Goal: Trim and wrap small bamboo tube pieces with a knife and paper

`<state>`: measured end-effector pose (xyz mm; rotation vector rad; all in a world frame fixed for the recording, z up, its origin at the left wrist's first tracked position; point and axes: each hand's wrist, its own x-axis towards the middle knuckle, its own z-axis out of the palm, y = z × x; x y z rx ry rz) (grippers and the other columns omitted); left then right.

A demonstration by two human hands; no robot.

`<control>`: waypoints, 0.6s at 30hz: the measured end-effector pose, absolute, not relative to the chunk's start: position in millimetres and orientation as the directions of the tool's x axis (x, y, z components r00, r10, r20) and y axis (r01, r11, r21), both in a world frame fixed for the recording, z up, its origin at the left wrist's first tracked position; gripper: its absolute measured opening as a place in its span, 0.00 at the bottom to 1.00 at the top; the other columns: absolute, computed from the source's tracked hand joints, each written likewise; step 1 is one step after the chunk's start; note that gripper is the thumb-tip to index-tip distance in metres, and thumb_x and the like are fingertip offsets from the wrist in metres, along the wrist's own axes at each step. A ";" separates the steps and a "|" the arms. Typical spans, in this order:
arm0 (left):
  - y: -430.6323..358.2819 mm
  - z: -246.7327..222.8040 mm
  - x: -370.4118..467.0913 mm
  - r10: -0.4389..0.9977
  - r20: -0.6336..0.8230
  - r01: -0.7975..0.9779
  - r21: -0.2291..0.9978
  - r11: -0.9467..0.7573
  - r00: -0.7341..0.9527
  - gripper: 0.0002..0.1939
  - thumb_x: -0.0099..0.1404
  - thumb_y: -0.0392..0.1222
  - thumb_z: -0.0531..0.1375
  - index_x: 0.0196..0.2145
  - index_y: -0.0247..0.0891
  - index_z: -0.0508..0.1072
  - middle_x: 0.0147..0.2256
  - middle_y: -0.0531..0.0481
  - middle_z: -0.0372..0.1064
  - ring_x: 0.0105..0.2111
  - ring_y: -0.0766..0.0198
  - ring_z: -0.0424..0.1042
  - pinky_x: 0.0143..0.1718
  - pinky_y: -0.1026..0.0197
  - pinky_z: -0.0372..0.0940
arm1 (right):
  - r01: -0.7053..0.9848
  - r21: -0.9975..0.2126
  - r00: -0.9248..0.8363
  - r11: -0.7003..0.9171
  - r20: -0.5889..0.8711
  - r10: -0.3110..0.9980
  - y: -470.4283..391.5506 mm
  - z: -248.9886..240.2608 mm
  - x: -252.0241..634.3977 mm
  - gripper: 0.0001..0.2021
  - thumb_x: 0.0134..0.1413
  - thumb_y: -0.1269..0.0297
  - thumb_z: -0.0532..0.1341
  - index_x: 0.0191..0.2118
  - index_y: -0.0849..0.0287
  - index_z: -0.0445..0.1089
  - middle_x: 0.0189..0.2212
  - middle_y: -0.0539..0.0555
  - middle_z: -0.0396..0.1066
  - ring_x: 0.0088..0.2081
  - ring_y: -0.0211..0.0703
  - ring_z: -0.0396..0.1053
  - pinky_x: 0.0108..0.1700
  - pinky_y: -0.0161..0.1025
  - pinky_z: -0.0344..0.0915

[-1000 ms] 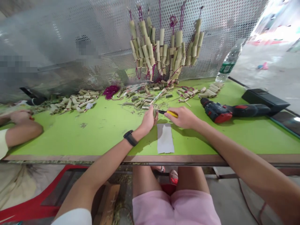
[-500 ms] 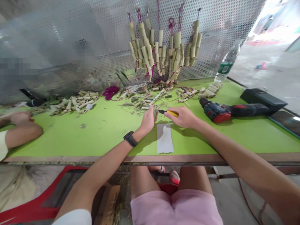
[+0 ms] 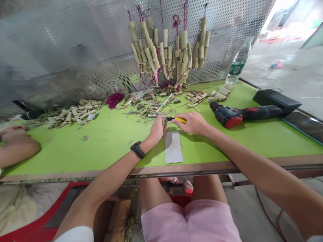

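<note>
My right hand [image 3: 193, 123] is closed around the yellow handle of a utility knife [image 3: 180, 120], its dark tip pointing left. That tip meets or nearly meets a short bamboo piece [image 3: 164, 123], which my left hand [image 3: 156, 129] grips upright; the fingers hide most of it. Below both hands a strip of white paper [image 3: 174, 148] lies on the green table [image 3: 106, 151]. Just beyond them is a scatter of cut bamboo tubes and shavings [image 3: 151, 109].
Strung bamboo tubes [image 3: 151, 47] hang on a perforated metal panel. A power drill [image 3: 227, 116], a water bottle [image 3: 237, 64] and a phone [image 3: 302, 124] are to the right. Leftward are purple string [image 3: 114, 100], a bamboo heap [image 3: 75, 112] and another person's arm [image 3: 19, 148].
The whole view has shifted slightly, so things appear a little further left and higher. Both hands keep their grip, with the knife still at the bamboo piece.
</note>
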<state>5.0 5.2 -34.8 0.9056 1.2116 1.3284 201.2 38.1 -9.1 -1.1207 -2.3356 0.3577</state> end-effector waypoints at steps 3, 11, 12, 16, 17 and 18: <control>5.6 -33.9 4.3 0.977 -0.099 -0.151 0.986 0.071 -0.191 0.30 0.79 0.63 0.60 0.26 0.41 0.64 0.15 0.60 0.50 0.14 0.71 0.46 0.17 0.64 0.41 | 0.695 -0.379 -0.515 0.611 0.329 0.791 36.0 -6.1 199.7 0.23 0.71 0.46 0.56 0.35 0.56 0.80 0.25 0.53 0.72 0.26 0.43 0.58 0.34 0.43 0.48; 0.5 -23.3 9.7 0.969 -0.167 -0.184 0.974 0.133 -0.184 0.25 0.82 0.57 0.55 0.29 0.41 0.64 0.17 0.62 0.48 0.13 0.71 0.46 0.16 0.68 0.40 | 0.805 -0.205 -0.475 0.556 0.339 0.812 35.7 -3.7 196.2 0.28 0.75 0.41 0.52 0.45 0.56 0.82 0.31 0.58 0.79 0.30 0.47 0.66 0.34 0.42 0.48; -0.4 -20.7 11.2 0.964 -0.191 -0.197 0.968 0.155 -0.183 0.25 0.83 0.55 0.53 0.29 0.41 0.64 0.17 0.62 0.48 0.13 0.72 0.45 0.15 0.69 0.40 | 0.807 -0.191 -0.475 0.559 0.352 0.807 35.8 -4.4 195.5 0.28 0.75 0.41 0.51 0.45 0.56 0.82 0.32 0.58 0.80 0.31 0.48 0.68 0.33 0.42 0.48; -4.1 -9.9 14.3 0.959 -0.262 -0.293 0.930 0.221 -0.110 0.25 0.85 0.47 0.46 0.28 0.40 0.64 0.16 0.62 0.44 0.12 0.72 0.42 0.14 0.70 0.39 | 0.802 -0.167 -0.458 0.573 0.443 0.771 38.4 -6.1 195.1 0.30 0.77 0.41 0.49 0.49 0.58 0.81 0.36 0.61 0.82 0.31 0.49 0.70 0.32 0.41 0.49; -4.6 -8.2 13.9 0.959 -0.272 -0.324 0.917 0.234 -0.078 0.25 0.85 0.45 0.46 0.27 0.40 0.63 0.16 0.63 0.43 0.12 0.72 0.41 0.14 0.70 0.39 | 0.804 -0.196 -0.422 0.562 0.478 0.770 39.9 -5.7 196.3 0.30 0.77 0.42 0.49 0.49 0.59 0.81 0.36 0.61 0.82 0.30 0.47 0.69 0.31 0.41 0.49; -4.8 -7.0 13.1 0.957 -0.285 -0.351 0.903 0.249 -0.053 0.25 0.85 0.44 0.45 0.27 0.40 0.63 0.16 0.63 0.42 0.12 0.72 0.41 0.14 0.69 0.39 | 0.805 -0.236 -0.370 0.544 0.516 0.773 41.6 -5.0 198.0 0.30 0.78 0.43 0.49 0.49 0.60 0.81 0.35 0.61 0.81 0.29 0.46 0.68 0.31 0.41 0.50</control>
